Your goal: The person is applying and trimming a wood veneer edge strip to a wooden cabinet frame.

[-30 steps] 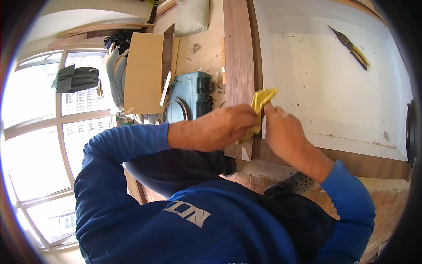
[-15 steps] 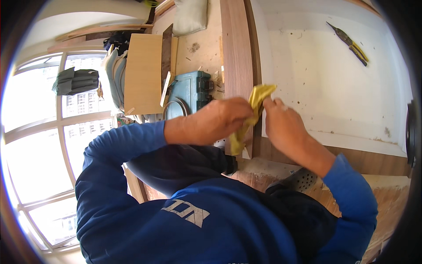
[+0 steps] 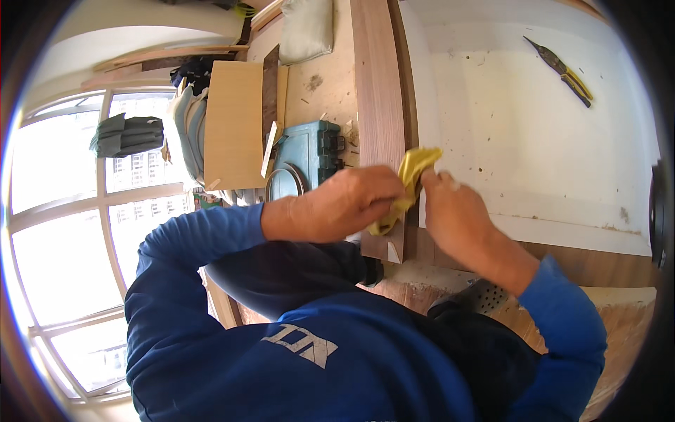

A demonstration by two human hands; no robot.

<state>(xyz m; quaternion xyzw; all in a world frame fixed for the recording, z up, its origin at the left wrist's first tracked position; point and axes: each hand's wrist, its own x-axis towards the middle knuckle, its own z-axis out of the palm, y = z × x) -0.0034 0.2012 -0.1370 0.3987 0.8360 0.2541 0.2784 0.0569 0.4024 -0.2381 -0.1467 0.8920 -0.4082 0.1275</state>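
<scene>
Between my hands is a crumpled, shiny yellow piece (image 3: 415,171), thin like a wrapper or small bag; its exact kind is unclear. My left hand (image 3: 344,200) pinches it from the left with fingers curled. On the other side, my right hand (image 3: 457,207) is closed with thumb and fingers against its right edge. Fingertips of both hands are partly hidden, so anything small inside the piece cannot be seen. Both hands are held above the end of a wood-grain board (image 3: 380,84).
Pliers (image 3: 562,72) with yellow-and-black handles lie in a white, dirt-specked cabinet box (image 3: 520,141) at right. Left of the board are a teal tool case (image 3: 309,144), a light wood panel (image 3: 234,126) and a pale sack (image 3: 307,32). A large window (image 3: 63,267) fills the left side.
Both hands have moved slightly down in the picture with the yellow piece. Its lower tail now hangs shorter and more bunched below my left hand.
</scene>
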